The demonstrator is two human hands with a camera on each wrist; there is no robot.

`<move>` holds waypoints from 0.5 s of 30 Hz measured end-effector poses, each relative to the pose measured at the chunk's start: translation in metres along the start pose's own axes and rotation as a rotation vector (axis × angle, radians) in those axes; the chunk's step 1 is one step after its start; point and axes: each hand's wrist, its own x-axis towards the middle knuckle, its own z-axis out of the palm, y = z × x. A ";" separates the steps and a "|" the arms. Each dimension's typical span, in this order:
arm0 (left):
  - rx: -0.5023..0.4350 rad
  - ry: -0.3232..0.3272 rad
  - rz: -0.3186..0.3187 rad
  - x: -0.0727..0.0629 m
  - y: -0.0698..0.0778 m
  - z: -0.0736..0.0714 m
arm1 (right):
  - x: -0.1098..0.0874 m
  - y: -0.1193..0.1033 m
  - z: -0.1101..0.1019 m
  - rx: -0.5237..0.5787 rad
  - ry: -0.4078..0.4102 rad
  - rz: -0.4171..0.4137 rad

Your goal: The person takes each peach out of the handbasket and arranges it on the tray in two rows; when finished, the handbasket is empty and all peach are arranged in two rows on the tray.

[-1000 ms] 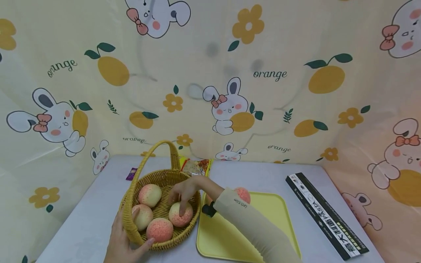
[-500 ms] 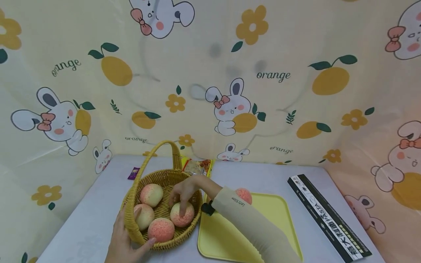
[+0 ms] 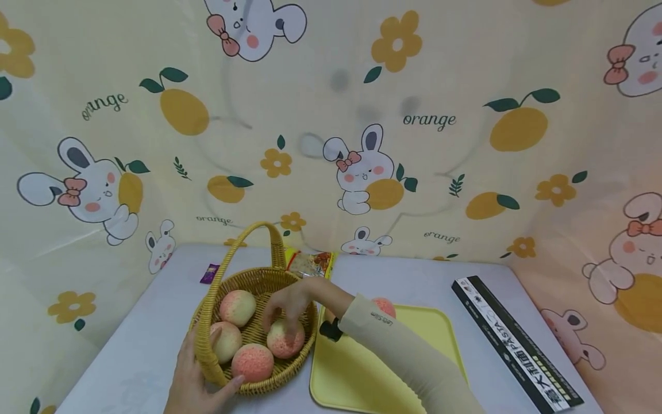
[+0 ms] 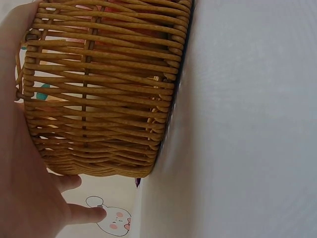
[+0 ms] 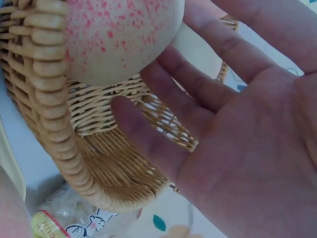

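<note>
A woven basket (image 3: 274,379) with a tall handle stands on the left of the table, holding several pink-and-cream peaches. At its left side, my left hand (image 3: 190,376) grips the rim, with the thumb at the front and a fingertip over the edge by a peach (image 3: 227,344). Two of its fingers extend past the wickerwork in the left wrist view. My right hand (image 3: 291,302) reaches into the basket from above and holds the rightmost peach (image 3: 283,343) with its fingers. Below that peach, the little finger stands apart in the right wrist view.
A yellow tray (image 3: 351,379) lies right of the basket, partly under my right forearm. Another peach (image 3: 385,306) shows behind the sleeve. A black pasta box (image 3: 517,345) lies farther right. Behind the basket are a yellow-edged food packet (image 3: 312,263) and a small purple packet (image 3: 209,273).
The head view has shifted slightly. My right hand's fingers have moved a little on the same peach, which stays in nearly the same place. My left hand keeps its hold on the basket.
</note>
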 end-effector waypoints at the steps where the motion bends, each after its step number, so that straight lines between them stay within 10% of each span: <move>1: 0.000 0.001 0.001 0.000 0.000 0.000 | 0.000 0.000 0.000 -0.008 0.000 -0.003; 15: -0.006 0.001 0.011 0.000 -0.002 0.000 | 0.011 0.000 0.012 -0.036 0.018 0.115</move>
